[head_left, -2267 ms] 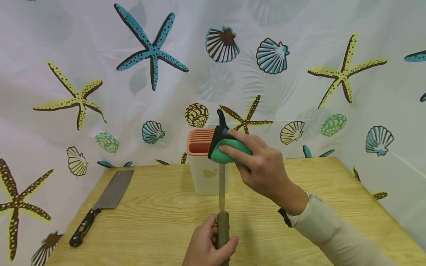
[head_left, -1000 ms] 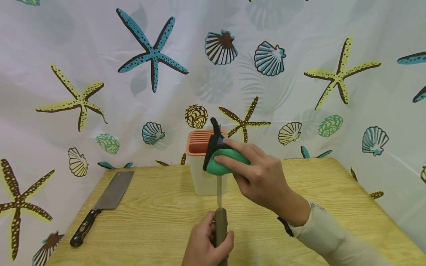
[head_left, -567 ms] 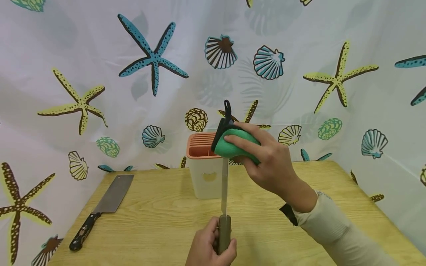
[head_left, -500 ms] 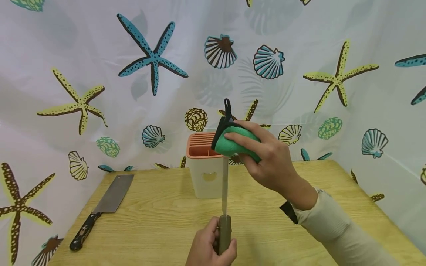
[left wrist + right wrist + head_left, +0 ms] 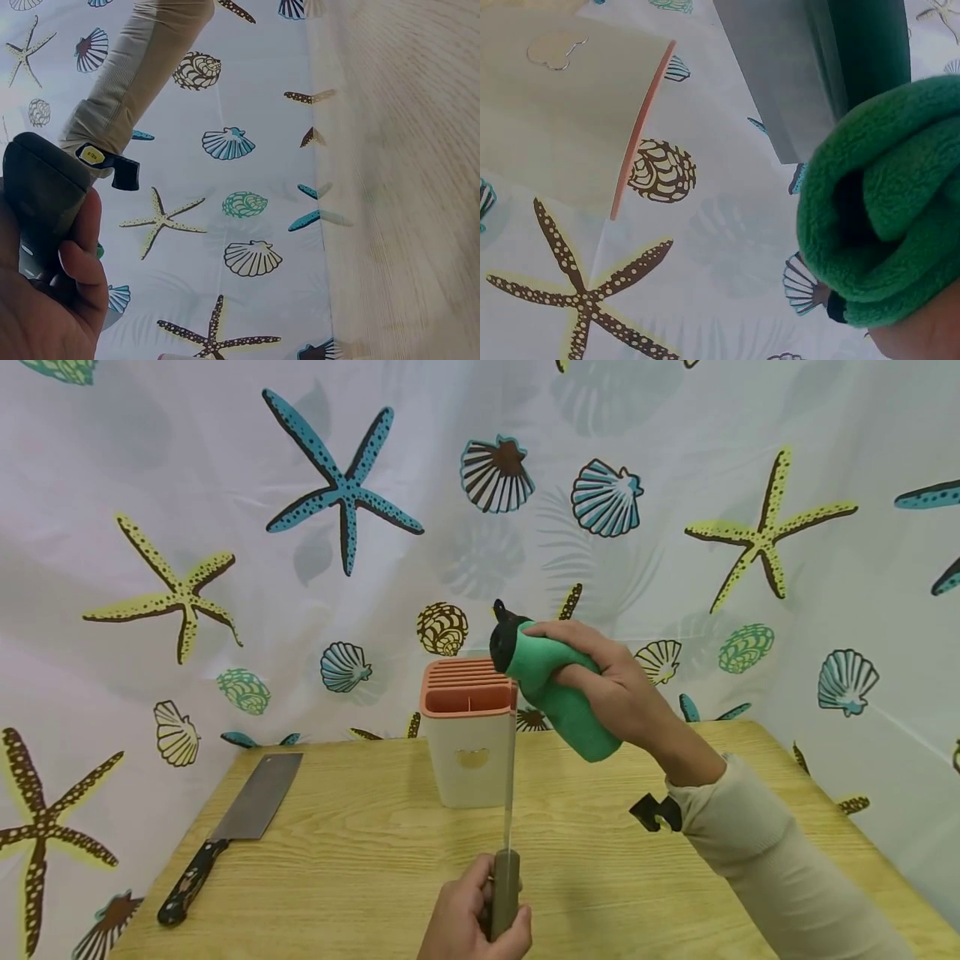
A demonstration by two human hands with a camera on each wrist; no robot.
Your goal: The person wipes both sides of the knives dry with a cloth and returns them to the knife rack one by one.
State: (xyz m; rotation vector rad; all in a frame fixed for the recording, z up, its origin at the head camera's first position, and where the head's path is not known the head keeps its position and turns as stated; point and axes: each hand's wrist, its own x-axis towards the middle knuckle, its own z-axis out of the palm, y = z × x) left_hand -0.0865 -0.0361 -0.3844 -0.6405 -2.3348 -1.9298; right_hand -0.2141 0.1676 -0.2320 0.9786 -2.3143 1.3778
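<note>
Extending from the left hand (image 5: 468, 910), the knife (image 5: 802, 75) is above the bench (image 5: 360, 860), blade outward, its handle wrapped by that hand's curled fingers. By the blade's far end, the right hand (image 5: 618, 689) pinches a green cloth (image 5: 566, 702); whether cloth and blade touch, I cannot tell. Beyond stands a white holder (image 5: 453, 768) with a slotted orange top; leftward lies a cleaver (image 5: 255, 797).
</note>
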